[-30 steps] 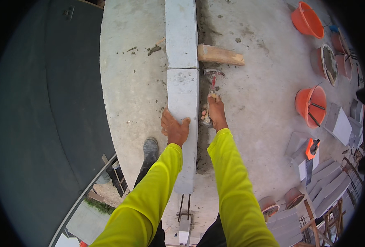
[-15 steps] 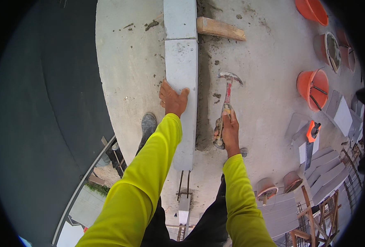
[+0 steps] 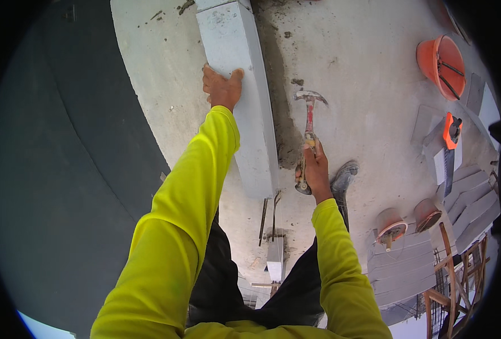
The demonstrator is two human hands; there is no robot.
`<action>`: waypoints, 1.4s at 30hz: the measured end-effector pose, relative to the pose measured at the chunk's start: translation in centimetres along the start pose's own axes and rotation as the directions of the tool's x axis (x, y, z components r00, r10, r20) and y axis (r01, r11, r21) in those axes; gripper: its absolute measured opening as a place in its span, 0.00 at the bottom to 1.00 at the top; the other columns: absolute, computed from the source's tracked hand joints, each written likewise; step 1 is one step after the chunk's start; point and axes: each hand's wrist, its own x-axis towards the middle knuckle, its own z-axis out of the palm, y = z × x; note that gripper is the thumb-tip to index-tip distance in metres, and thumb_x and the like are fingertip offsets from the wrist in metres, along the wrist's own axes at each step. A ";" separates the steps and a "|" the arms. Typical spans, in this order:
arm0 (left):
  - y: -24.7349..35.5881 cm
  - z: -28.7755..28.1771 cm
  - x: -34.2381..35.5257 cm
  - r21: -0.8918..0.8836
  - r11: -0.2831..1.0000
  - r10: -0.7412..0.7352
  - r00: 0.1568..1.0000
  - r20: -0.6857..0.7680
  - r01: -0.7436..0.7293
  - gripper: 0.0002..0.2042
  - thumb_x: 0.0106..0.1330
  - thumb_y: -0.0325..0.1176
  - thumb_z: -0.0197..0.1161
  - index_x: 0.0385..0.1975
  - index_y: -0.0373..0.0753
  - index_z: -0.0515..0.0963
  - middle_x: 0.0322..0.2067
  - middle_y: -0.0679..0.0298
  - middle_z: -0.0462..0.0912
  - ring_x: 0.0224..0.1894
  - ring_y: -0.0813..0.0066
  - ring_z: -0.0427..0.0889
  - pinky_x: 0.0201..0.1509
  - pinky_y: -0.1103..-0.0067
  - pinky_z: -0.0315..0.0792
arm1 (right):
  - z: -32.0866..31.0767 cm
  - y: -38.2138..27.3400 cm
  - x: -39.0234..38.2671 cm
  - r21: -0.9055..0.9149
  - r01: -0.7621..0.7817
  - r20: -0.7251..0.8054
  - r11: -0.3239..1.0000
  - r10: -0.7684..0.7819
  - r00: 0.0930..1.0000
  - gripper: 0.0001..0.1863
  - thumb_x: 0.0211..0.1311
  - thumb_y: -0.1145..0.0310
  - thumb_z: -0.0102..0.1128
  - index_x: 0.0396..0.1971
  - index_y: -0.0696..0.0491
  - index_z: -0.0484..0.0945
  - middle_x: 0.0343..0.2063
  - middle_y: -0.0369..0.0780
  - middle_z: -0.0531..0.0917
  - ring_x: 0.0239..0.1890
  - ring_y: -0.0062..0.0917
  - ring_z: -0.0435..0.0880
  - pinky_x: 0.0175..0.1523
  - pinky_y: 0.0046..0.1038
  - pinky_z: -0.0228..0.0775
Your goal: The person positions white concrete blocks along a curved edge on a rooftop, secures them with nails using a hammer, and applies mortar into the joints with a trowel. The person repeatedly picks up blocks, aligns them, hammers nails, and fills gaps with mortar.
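Note:
A long pale grey block (image 3: 253, 130) lies lengthwise ahead of me, end to end with another block (image 3: 222, 4) at its far end. My left hand (image 3: 223, 89) grips its left edge, fingers curled over the side and thumb on the top face. To the right of the block, my right hand (image 3: 316, 171) is closed round the handle of a claw hammer (image 3: 310, 120). The hammer is held apart from the block, its head pointing away from me. Wet-looking mortar (image 3: 281, 107) runs along the block's right side.
Steel bars (image 3: 263, 222) stick out below the block's near end. My boot (image 3: 343, 178) stands beside my right hand. Further right are an orange bucket (image 3: 429, 62), a handsaw (image 3: 449, 164), small buckets (image 3: 390, 217), stacked grey blocks (image 3: 400, 271) and wooden framing (image 3: 447, 254). A dark surface (image 3: 81, 169) lies left of the slab edge.
My view has shifted and turned, so the block now slants. A boot shows on the right; the left one is out of sight. Both hands keep their hold.

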 end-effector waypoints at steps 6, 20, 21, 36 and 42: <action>-0.4 0.1 0.0 0.017 0.999 0.032 0.999 -0.027 -0.032 0.49 0.56 0.49 0.68 0.72 0.36 0.46 0.69 0.46 0.56 0.70 0.45 0.57 0.72 0.52 0.53 | -5.3 3.6 -6.0 0.038 -0.111 -0.124 0.993 0.115 0.986 0.18 0.75 0.58 0.49 0.58 0.48 0.66 0.22 0.32 0.73 0.14 0.16 0.74 0.17 0.21 0.70; -0.5 0.2 0.1 0.019 0.997 0.076 0.996 -0.040 -0.075 0.50 0.55 0.51 0.68 0.72 0.35 0.46 0.69 0.44 0.58 0.70 0.46 0.57 0.71 0.52 0.53 | -1.4 12.6 -7.3 0.198 -0.254 -0.073 0.947 0.273 0.959 0.18 0.75 0.60 0.50 0.59 0.50 0.66 0.20 0.34 0.74 0.12 0.19 0.74 0.15 0.24 0.68; -0.3 0.2 0.0 0.026 0.997 0.078 0.996 -0.047 -0.077 0.50 0.55 0.50 0.68 0.72 0.35 0.46 0.69 0.45 0.58 0.70 0.46 0.57 0.72 0.52 0.52 | -1.3 12.5 -6.3 0.226 -0.238 -0.098 0.945 0.265 0.959 0.18 0.75 0.60 0.50 0.58 0.50 0.66 0.20 0.35 0.75 0.12 0.19 0.74 0.15 0.24 0.69; -1.1 0.3 1.2 -0.003 0.985 0.173 0.983 -0.054 -0.173 0.48 0.56 0.47 0.69 0.72 0.32 0.49 0.66 0.37 0.59 0.69 0.39 0.59 0.73 0.59 0.57 | -5.3 8.4 -9.6 0.295 -0.201 -0.175 0.934 0.260 0.950 0.12 0.73 0.62 0.51 0.50 0.51 0.67 0.22 0.36 0.73 0.13 0.21 0.75 0.17 0.26 0.70; 0.3 0.4 -3.0 0.561 0.819 0.359 0.873 -0.329 -0.125 0.43 0.64 0.46 0.65 0.72 0.31 0.49 0.68 0.43 0.59 0.69 0.40 0.59 0.70 0.59 0.61 | -10.1 8.0 -18.8 0.222 -0.034 -0.227 0.974 0.086 0.970 0.27 0.73 0.61 0.52 0.69 0.49 0.61 0.23 0.34 0.74 0.17 0.18 0.77 0.21 0.22 0.72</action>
